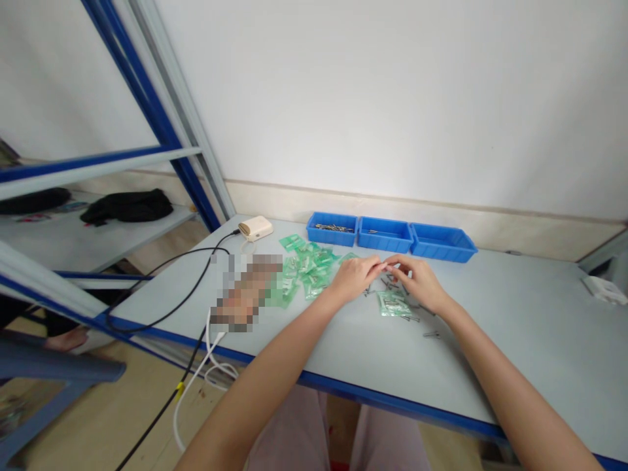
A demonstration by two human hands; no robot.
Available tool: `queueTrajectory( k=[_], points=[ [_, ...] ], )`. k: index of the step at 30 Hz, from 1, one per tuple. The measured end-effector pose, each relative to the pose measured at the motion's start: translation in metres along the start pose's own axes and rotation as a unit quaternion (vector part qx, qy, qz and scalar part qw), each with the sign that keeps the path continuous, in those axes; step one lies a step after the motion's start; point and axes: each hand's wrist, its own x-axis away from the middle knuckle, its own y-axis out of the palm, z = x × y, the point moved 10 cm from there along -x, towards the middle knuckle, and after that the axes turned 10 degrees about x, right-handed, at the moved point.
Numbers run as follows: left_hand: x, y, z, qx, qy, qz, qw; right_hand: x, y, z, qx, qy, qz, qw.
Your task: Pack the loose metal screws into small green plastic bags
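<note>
My left hand [357, 277] and my right hand [418, 281] meet at the fingertips over the grey table. Both are closed in a pinch; whatever sits between the fingers is too small to make out. Under and beside them lie loose metal screws [432, 335]. A green-and-clear plastic packet [393, 303] with metal pieces inside rests just below my right hand. Left of my left hand spreads a pile of similar green packets [309, 261]. Behind the hands stand blue trays: the left one [332, 239] holds many screws, the middle one [385, 243] a few, the right one [441, 252] shows none.
A cream-coloured device [256, 227] with a black cable lies at the table's back left. A blurred-out object [248, 291] and white cables are at the front left. A white box [604, 290] sits at the far right. Blue-and-grey frame posts rise at left.
</note>
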Motion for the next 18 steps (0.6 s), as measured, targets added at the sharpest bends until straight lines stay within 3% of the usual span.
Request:
queueTrajectory(
  k=[6,10,14,18],
  points=[
    [0.002,0.000,0.000,-0.014,0.019,0.016,1.000,0.002,0.004,-0.002,-0.001,-0.007,0.008,1.000],
    [0.000,-0.011,-0.003,-0.016,-0.019,0.026,0.999,-0.010,0.002,0.001,0.021,-0.011,0.010,1.000],
    [0.020,-0.051,0.000,0.000,-0.076,0.085,0.994,-0.054,-0.022,0.021,0.071,0.012,0.042,0.997],
    [0.095,-0.102,0.015,-0.009,-0.061,0.168,0.984,-0.092,-0.056,0.033,0.153,0.052,0.113,0.980]
  ],
)
